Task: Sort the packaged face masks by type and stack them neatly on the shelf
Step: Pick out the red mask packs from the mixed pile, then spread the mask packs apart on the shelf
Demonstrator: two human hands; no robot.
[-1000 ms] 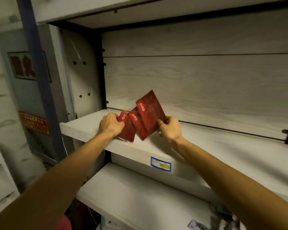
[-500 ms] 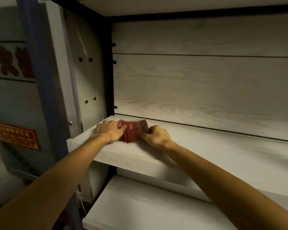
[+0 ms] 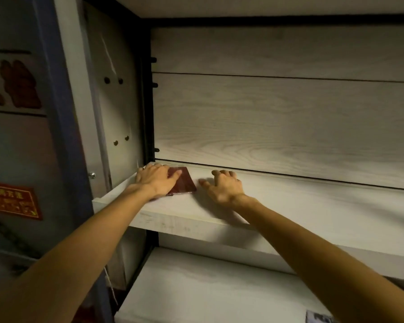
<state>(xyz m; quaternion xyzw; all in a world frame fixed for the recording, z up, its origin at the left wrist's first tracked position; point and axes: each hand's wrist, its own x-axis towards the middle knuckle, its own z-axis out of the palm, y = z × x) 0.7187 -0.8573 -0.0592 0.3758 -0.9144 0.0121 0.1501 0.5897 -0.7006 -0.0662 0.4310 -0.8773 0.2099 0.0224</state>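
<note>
A small stack of dark red face mask packets [image 3: 183, 184] lies flat at the far left of the pale wooden shelf [image 3: 289, 206], close to the side panel. My left hand [image 3: 155, 180] rests flat on top of the stack, fingers straight, covering its left part. My right hand [image 3: 223, 186] hovers just right of the stack, fingers spread and relaxed, holding nothing and clear of the packets.
The shelf's back panel [image 3: 266, 127] and left side panel [image 3: 114, 108] close in the corner. A lower shelf [image 3: 208, 290] lies below, with a packet corner [image 3: 317, 318] at its bottom right edge. A red sign [image 3: 12, 201] hangs on the wall at left.
The fanned red packets were lowered, gathered into one stack and laid flat on the shelf. My right hand has let go and moved right; my left hand now lies on top.
</note>
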